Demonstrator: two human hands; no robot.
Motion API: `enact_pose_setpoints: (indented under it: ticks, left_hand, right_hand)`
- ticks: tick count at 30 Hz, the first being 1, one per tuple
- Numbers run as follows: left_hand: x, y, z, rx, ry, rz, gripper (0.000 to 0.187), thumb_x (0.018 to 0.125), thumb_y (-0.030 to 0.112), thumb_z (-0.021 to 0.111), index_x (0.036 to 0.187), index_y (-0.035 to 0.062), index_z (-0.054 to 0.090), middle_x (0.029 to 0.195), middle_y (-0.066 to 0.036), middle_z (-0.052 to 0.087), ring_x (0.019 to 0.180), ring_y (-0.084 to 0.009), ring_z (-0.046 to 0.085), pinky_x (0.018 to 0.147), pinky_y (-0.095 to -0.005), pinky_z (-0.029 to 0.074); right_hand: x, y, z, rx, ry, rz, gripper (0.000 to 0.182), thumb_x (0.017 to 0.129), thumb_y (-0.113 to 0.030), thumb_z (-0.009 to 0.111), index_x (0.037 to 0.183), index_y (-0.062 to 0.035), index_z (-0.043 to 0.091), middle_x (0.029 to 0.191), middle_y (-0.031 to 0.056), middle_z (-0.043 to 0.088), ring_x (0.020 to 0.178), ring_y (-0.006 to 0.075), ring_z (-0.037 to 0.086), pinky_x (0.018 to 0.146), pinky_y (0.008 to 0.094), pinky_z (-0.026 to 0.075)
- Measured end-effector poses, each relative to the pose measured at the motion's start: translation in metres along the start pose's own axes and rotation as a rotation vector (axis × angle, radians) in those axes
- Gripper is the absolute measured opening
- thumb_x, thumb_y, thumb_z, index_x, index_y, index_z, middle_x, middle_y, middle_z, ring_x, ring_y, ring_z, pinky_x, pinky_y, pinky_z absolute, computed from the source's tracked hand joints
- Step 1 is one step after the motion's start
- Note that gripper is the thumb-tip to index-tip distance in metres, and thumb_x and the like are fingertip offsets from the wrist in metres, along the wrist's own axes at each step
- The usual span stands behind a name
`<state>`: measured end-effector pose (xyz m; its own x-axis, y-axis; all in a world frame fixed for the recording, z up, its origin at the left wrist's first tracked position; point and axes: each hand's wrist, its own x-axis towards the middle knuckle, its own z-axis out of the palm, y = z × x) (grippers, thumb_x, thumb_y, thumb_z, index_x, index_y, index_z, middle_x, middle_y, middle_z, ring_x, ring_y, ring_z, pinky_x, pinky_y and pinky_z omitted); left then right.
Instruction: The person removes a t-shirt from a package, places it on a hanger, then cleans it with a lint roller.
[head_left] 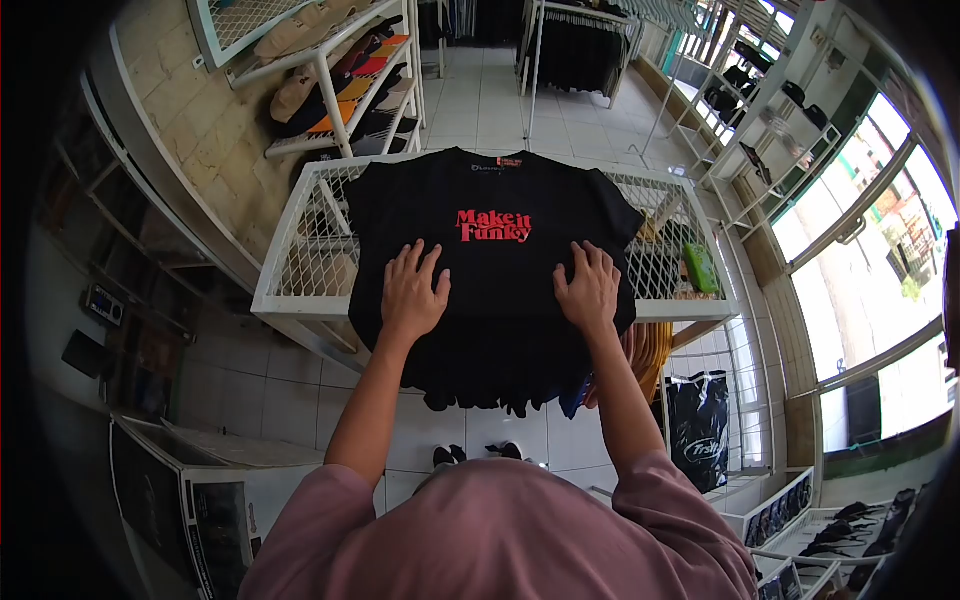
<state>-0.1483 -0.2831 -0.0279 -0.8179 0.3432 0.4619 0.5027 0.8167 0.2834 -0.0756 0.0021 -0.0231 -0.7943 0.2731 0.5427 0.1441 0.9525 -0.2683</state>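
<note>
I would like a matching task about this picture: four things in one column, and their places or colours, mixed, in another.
1. Shirt
2. Left hand
3. Right hand
4. Table

A. On the cloth, right of the red words
B. White, with a mesh top
C. Black, spread out
D. On the cloth, left of the words

Pairs: 1-C, 2-D, 3-A, 4-B

Supports a black T-shirt (490, 285) spread across the middle of the white mesh-topped table (300, 305), draping over the near edge; shows mesh (312, 235) either side.
</note>
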Motion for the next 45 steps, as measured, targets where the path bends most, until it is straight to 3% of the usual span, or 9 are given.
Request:
enact_pose_setpoints:
  ticks: [4,8,10,14,17,27,32,40,45]
  left_hand:
    - [0.007,0.005,-0.008,0.034,-0.01,0.003,0.046,0.097,0.032,0.062,0.135,0.0068,0.063,0.142,-0.02,0.055,0.135,-0.0386,0.049,0.116,-0.052,0.036]
    - [0.012,0.011,-0.008,-0.004,-0.028,-0.061,0.047,0.092,0.033,0.065,0.13,0.0047,0.065,0.131,-0.02,0.058,0.126,-0.0359,0.054,0.11,-0.0521,0.038]
    - [0.011,0.011,-0.008,-0.01,0.007,-0.07,0.046,0.092,0.033,0.066,0.129,0.0054,0.066,0.131,-0.019,0.058,0.127,-0.0344,0.053,0.112,-0.0501,0.037]
    - [0.012,0.011,-0.011,-0.049,0.028,-0.072,0.046,0.091,0.033,0.066,0.127,0.0038,0.067,0.132,-0.019,0.058,0.129,-0.0341,0.052,0.113,-0.0485,0.036]
    - [0.014,0.01,-0.011,-0.07,0.024,-0.084,0.046,0.09,0.031,0.067,0.127,0.0035,0.067,0.132,-0.02,0.057,0.129,-0.0343,0.052,0.113,-0.0485,0.036]
    - [0.012,0.01,-0.011,-0.096,0.045,-0.096,0.045,0.09,0.029,0.067,0.126,0.0026,0.067,0.133,-0.02,0.058,0.128,-0.035,0.053,0.114,-0.0493,0.037]
    - [0.012,0.01,-0.011,-0.085,0.057,-0.097,0.044,0.09,0.029,0.067,0.125,0.0026,0.068,0.133,-0.02,0.059,0.128,-0.0348,0.053,0.114,-0.0491,0.037]
    - [0.012,0.009,-0.011,-0.08,0.081,-0.077,0.045,0.091,0.03,0.064,0.123,-0.0014,0.069,0.129,-0.022,0.062,0.123,-0.0343,0.058,0.112,-0.0482,0.039]
    - [0.011,0.006,-0.006,-0.092,0.122,-0.065,0.044,0.09,0.03,0.064,0.121,-0.0012,0.069,0.127,-0.021,0.063,0.122,-0.0349,0.059,0.11,-0.0486,0.041]
  right_hand:
    - [0.002,0.003,0.001,-0.041,-0.131,0.046,0.062,0.092,-0.039,0.06,0.143,-0.0034,0.056,0.152,0.0221,0.048,0.143,0.0397,0.041,0.117,0.0504,0.03]
    - [0.017,-0.009,-0.002,-0.065,-0.084,0.038,0.054,0.09,-0.034,0.063,0.136,-0.0057,0.061,0.145,0.0194,0.055,0.134,0.0367,0.05,0.112,0.0503,0.035]
    - [0.045,-0.022,-0.001,0.218,-0.054,0.013,0.037,0.088,-0.028,0.068,0.119,-0.008,0.07,0.124,0.0162,0.068,0.115,0.0351,0.063,0.101,0.0484,0.045]
    - [0.123,-0.032,0.066,0.389,-0.003,-0.15,0.019,0.086,-0.023,0.07,0.098,-0.0084,0.074,0.098,0.0126,0.073,0.094,0.0344,0.069,0.086,0.0477,0.051]
    - [0.165,-0.043,0.11,0.337,0.022,-0.22,0.016,0.086,-0.023,0.07,0.089,-0.0084,0.074,0.088,0.0134,0.073,0.087,0.0354,0.07,0.079,0.0482,0.054]
    - [0.23,-0.066,0.116,-0.082,-0.509,-0.125,0.024,0.085,-0.035,0.078,0.096,-0.014,0.078,0.099,0.0159,0.076,0.098,0.0356,0.073,0.085,0.0465,0.057]
    - [0.232,-0.091,0.122,-0.398,-0.504,-0.327,0.018,0.086,-0.022,0.07,0.095,-0.0086,0.078,0.102,0.0174,0.076,0.097,0.035,0.074,0.082,0.0446,0.06]
    - [0.299,-0.096,0.079,-0.238,-0.195,-0.211,0.018,0.093,-0.019,0.059,0.103,-0.0088,0.069,0.099,0.0193,0.075,0.093,0.0372,0.074,0.08,0.048,0.059]
    - [0.314,-0.114,-0.007,0.203,0.292,-0.304,0.014,0.097,-0.022,0.058,0.099,-0.0088,0.064,0.091,0.0186,0.073,0.086,0.043,0.07,0.075,0.0538,0.053]
